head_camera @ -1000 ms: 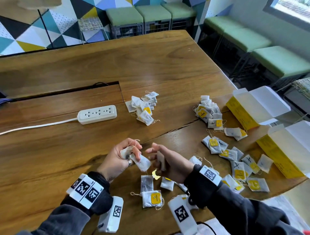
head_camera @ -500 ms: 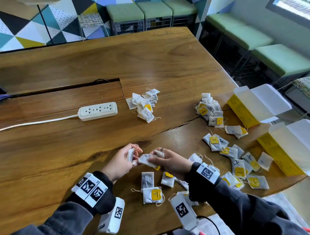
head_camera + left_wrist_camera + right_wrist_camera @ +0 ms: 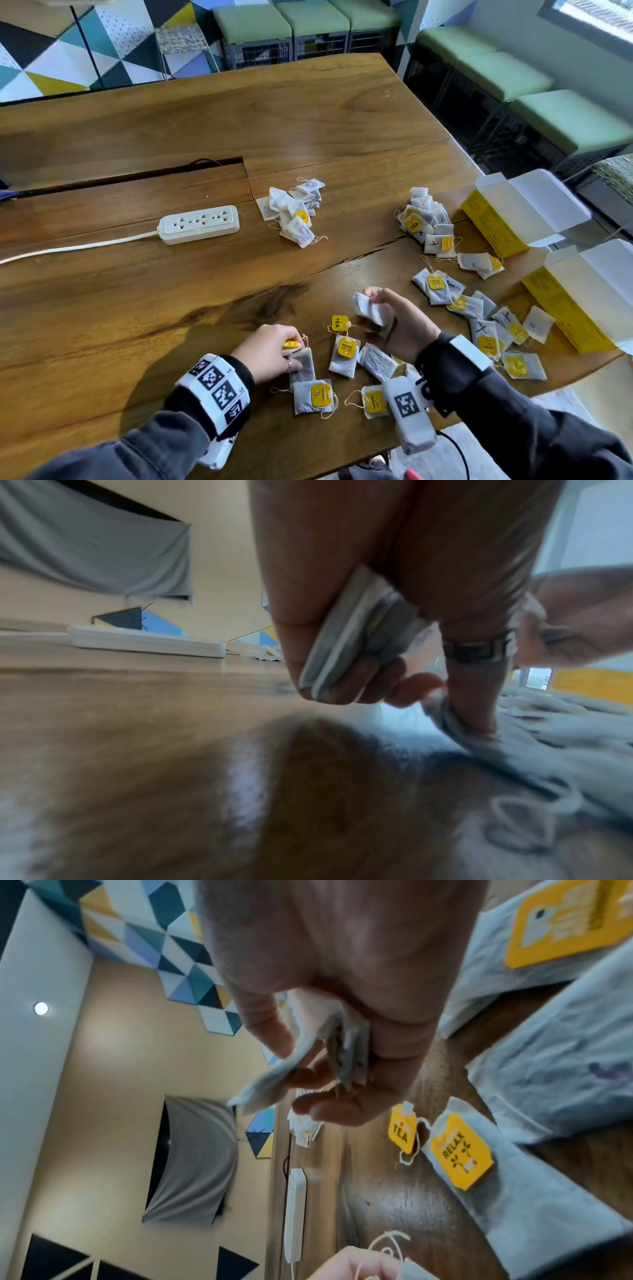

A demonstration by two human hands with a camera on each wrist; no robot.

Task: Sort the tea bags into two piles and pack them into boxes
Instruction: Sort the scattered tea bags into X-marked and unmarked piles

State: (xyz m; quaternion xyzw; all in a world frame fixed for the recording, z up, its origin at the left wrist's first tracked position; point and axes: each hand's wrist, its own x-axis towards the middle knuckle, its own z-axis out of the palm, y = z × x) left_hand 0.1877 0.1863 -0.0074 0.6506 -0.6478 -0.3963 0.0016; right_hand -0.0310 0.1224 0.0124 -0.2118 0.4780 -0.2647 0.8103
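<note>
My left hand (image 3: 291, 346) is down on the table and grips a couple of folded tea bags (image 3: 356, 631) between thumb and fingers. Its ring finger presses on another tea bag (image 3: 303, 368) lying flat. My right hand (image 3: 380, 308) hovers just above the table and holds several tea bags (image 3: 346, 1047); a yellow tag (image 3: 339, 322) dangles from them. Two sorted piles lie further back: a middle pile (image 3: 294, 212) and a right pile (image 3: 424, 219). Two open yellow boxes (image 3: 493, 222) (image 3: 561, 308) lie on their sides at the right edge.
Loose tea bags (image 3: 479, 308) are scattered between my right hand and the boxes, and more tea bags (image 3: 344, 356) lie between my hands. A white power strip (image 3: 198, 224) with its cord sits at the left. The table edge runs close behind the boxes.
My hands have parted. The left one dropped to the table onto a flat tea bag, still gripping its bags. The right one moved right with its bags.
</note>
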